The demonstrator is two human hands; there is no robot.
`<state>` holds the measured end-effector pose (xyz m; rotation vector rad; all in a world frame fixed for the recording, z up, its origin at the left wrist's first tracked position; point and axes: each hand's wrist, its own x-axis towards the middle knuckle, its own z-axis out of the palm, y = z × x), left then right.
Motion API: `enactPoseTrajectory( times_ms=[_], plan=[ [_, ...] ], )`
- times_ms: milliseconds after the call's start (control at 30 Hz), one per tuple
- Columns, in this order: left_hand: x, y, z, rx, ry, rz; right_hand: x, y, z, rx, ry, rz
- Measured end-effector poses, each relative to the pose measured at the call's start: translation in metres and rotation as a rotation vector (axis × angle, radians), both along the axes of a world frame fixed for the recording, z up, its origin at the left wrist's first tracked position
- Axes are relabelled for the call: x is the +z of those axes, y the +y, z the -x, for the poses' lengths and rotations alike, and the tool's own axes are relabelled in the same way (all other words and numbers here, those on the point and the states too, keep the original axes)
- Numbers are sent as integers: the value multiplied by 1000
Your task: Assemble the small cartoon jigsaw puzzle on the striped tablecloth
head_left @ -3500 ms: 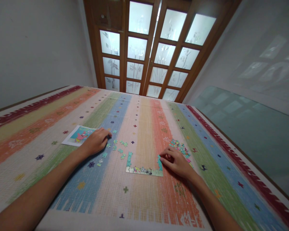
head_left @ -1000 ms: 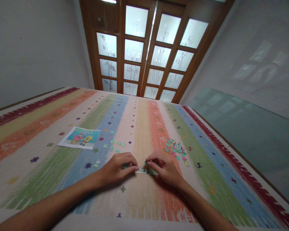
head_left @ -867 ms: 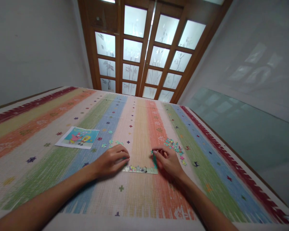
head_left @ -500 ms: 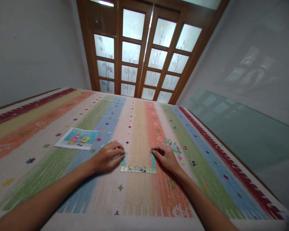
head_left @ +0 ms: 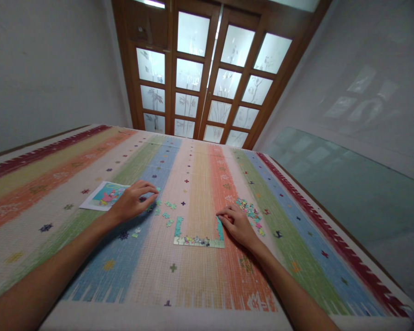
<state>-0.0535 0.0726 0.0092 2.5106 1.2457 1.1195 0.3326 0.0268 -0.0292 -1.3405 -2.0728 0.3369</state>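
Puzzle frame [head_left: 198, 240]: long axis runs left-right, U opens away. Right hand [head_left: 237, 223] fingers together, touching its right arm; left hand [head_left: 133, 202] fingers spread over loose pieces [head_left: 166, 214]; open cloth beyond.

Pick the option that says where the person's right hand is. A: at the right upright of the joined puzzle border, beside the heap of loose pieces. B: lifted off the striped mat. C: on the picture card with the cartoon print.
A: the right hand rests on the mat at the right upright of the joined puzzle border, with the heap of loose pieces just beyond its fingers.
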Motion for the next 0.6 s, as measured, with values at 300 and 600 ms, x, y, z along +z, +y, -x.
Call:
enactPoseTrajectory(
  times_ms=[300, 600],
  plan=[
    [9, 4, 10, 53, 16, 15, -3, 1, -2, 21, -50, -29],
    [-4, 6, 6, 7, 54, 50, 1, -2, -1, 32, -60, -20]
  ],
)
